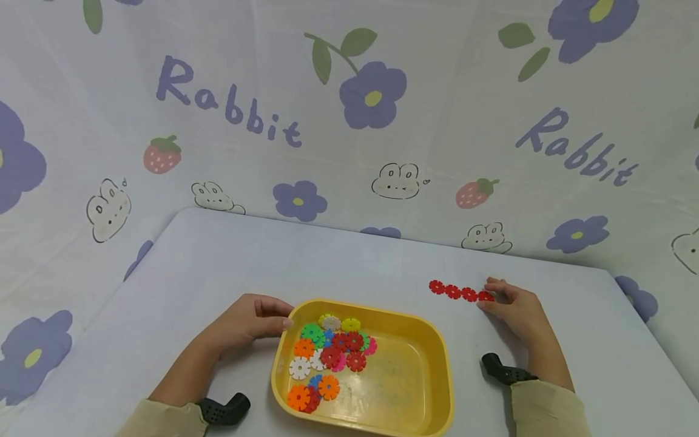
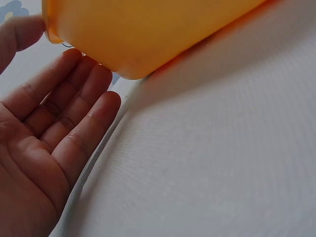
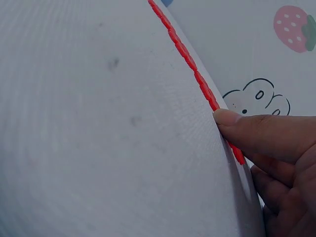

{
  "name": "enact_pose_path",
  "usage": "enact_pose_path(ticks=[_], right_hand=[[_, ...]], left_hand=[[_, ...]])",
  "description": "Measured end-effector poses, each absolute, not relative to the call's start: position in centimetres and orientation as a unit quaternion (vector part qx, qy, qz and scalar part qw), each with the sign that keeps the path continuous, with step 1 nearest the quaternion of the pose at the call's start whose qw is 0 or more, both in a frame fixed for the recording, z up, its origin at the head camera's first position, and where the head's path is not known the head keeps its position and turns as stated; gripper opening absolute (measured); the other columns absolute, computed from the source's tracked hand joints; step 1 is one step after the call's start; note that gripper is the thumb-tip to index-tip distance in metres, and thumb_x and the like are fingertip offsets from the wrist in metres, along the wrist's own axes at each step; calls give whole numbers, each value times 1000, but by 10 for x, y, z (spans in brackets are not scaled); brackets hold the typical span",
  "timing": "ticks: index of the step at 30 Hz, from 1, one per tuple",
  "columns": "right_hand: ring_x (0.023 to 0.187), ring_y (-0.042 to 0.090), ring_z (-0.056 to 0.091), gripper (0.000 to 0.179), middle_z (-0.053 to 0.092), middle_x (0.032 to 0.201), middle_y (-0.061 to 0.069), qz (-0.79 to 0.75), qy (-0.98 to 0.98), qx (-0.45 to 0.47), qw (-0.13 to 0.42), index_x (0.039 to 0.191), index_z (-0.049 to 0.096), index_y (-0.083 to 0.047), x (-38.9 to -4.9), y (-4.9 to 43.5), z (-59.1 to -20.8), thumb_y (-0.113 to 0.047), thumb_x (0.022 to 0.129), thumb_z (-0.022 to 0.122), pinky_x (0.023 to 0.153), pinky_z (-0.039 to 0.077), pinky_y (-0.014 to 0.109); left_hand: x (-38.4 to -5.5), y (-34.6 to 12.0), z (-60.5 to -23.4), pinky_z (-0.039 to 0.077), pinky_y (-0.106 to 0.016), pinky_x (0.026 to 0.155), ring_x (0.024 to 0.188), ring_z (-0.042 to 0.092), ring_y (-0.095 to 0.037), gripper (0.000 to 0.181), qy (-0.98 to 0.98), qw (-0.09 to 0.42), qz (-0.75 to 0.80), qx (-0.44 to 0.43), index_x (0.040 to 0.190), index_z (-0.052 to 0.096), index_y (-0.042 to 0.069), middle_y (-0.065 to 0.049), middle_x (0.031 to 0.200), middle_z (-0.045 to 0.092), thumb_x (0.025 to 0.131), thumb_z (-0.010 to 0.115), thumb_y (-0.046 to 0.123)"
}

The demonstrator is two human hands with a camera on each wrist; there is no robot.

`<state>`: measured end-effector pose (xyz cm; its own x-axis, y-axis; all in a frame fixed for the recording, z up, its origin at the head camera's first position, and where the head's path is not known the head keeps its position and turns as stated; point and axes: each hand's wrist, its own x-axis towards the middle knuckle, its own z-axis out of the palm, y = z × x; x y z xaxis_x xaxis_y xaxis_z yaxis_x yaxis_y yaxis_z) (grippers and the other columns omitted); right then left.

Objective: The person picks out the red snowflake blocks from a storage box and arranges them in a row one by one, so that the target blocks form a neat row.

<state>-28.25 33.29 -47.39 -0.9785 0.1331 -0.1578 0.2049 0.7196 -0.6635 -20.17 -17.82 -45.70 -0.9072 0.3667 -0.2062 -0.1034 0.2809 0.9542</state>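
Observation:
In the head view, a yellow plastic tray (image 1: 404, 388) holds a loose pile of coloured snowflake discs (image 1: 330, 357) in its left part. My left hand (image 1: 253, 321) holds the tray's upper left corner, thumb at the rim and fingers along the outer wall; the left wrist view shows those fingers (image 2: 81, 121) beside the orange-looking tray wall (image 2: 143, 34). On the table to the right lies a straight row of several red snowflake discs (image 1: 452, 292). My right hand (image 1: 516, 308) pinches its right end between thumb and fingers, and the right wrist view shows the row (image 3: 185, 54) edge-on.
A white-covered table (image 1: 235, 255) bears everything, its back edge meeting a printed curtain (image 1: 229, 152) with flowers, rabbits and strawberries. Black wrist mounts (image 1: 225, 410) stick out at both sleeves. The tray stands between the two forearms.

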Motion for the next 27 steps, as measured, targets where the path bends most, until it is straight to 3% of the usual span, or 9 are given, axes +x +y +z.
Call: enact_pose_path(ticks=[10, 17, 27], right_hand=[[151, 34, 16, 66, 38, 156, 10, -363, 926, 90, 46, 139, 55, -9, -283, 334, -477, -41, 85, 74, 113, 19, 68], [150, 37, 18, 77, 35, 157, 13, -360, 926, 100, 53, 149, 44, -13, -283, 332, -475, -42, 85, 75, 112, 25, 66], [145, 48, 20, 79, 29, 159, 18, -337, 936, 80, 56, 153, 35, -23, -278, 323, -453, -46, 87, 71, 104, 34, 70]], left_hand=[[-201, -177, -456, 56, -35, 92, 101, 67, -18, 42, 775, 196, 596, 80, 118, 69, 6, -8, 116, 71, 88, 73, 35], [-202, -178, -459, 57, -35, 91, 101, 67, -19, 42, 777, 195, 593, 81, 117, 70, 7, -8, 115, 72, 87, 74, 36], [-204, -178, -462, 56, -35, 92, 101, 67, -19, 41, 778, 194, 593, 78, 116, 71, 9, -6, 114, 72, 87, 74, 37]])
